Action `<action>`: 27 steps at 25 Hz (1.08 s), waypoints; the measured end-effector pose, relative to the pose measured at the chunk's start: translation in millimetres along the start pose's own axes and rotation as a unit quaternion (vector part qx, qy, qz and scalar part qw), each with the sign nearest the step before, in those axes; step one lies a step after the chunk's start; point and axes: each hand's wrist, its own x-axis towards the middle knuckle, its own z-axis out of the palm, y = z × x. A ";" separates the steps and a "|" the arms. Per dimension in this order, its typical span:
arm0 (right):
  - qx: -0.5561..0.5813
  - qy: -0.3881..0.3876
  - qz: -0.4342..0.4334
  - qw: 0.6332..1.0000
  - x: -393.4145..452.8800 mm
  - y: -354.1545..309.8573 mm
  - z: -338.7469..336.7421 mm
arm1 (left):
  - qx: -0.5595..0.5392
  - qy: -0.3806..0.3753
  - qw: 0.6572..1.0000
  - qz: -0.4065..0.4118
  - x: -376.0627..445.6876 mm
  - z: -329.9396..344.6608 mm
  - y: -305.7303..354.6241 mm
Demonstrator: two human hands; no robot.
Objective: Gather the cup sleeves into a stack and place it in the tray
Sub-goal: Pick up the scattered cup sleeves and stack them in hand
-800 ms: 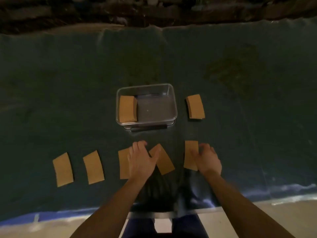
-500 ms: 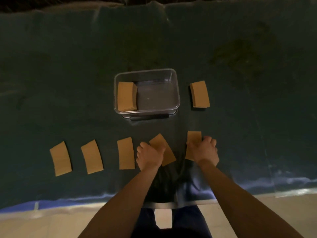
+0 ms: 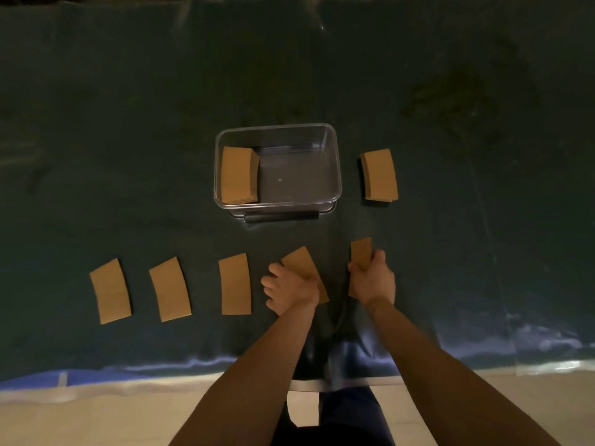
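Note:
A clear plastic tray stands mid-table with a stack of brown cup sleeves in its left half. A second stack lies on the cloth to the tray's right. Three single sleeves lie in a row at the near left. My left hand is closed on a tilted sleeve. My right hand grips another sleeve, whose far end sticks out past my fingers.
A dark green cloth covers the table, with its shiny front edge near my body. A dark handle-like bar lies under the tray's near side. A faint stain marks the cloth at far right.
Both hands went from lying flat over the two near sleeves to curling closed on them. The view has tilted, so the tray appears higher in the frame.

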 end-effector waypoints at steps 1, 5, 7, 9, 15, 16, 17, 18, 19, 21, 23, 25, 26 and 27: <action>0.028 -0.009 -0.011 1.000 -0.8 -2.5 0.1 | -0.026 -0.016 1.000 0.004 0.0 -0.9 0.2; 0.201 -0.081 0.009 0.976 -4.2 -15.4 3.2 | -0.151 -0.073 0.985 0.035 10.6 -23.6 -9.1; 0.252 -0.129 0.019 0.959 -6.9 -24.5 4.6 | -0.152 -0.046 0.985 0.059 24.7 -53.1 -22.1; 0.266 -0.163 0.026 0.950 -8.9 -32.7 7.7 | -0.131 -0.012 0.990 0.050 41.8 -84.4 -40.5; 0.209 -0.206 0.033 0.955 -24.1 -38.9 32.8 | -0.002 0.022 0.999 0.030 68.9 -116.4 -74.1; 0.202 -0.207 0.031 0.957 -26.7 -38.2 36.2 | 0.005 0.029 0.999 0.034 64.7 -115.0 -71.8; 0.194 -0.204 0.029 0.959 -27.5 -36.6 38.8 | 0.015 0.034 0.998 0.043 61.4 -111.2 -69.7; 0.186 -0.199 0.028 0.962 -28.2 -34.8 40.7 | 0.020 0.033 0.998 0.049 57.5 -106.7 -67.8; 0.183 -0.194 0.028 0.963 -29.6 -33.8 40.6 | 0.020 0.027 0.998 0.052 55.2 -101.0 -67.3; 0.181 -0.184 0.026 0.966 -32.1 -33.0 39.5 | 0.003 0.008 0.999 0.038 51.6 -93.1 -67.9; 0.177 -0.179 0.023 0.968 -35.2 -33.4 38.2 | 0.014 0.007 0.999 0.030 49.6 -92.2 -68.5; 0.174 -0.178 0.021 0.968 -37.4 -35.1 37.5 | 0.027 -0.016 0.999 0.039 48.5 -96.7 -69.1; 0.175 -0.179 0.017 0.968 -38.9 -37.0 39.1 | -0.007 -0.031 0.998 0.049 49.2 -101.9 -71.2; 0.181 -0.181 0.013 0.967 -40.4 -38.5 40.1 | -0.058 -0.037 0.996 0.055 51.2 -108.0 -75.1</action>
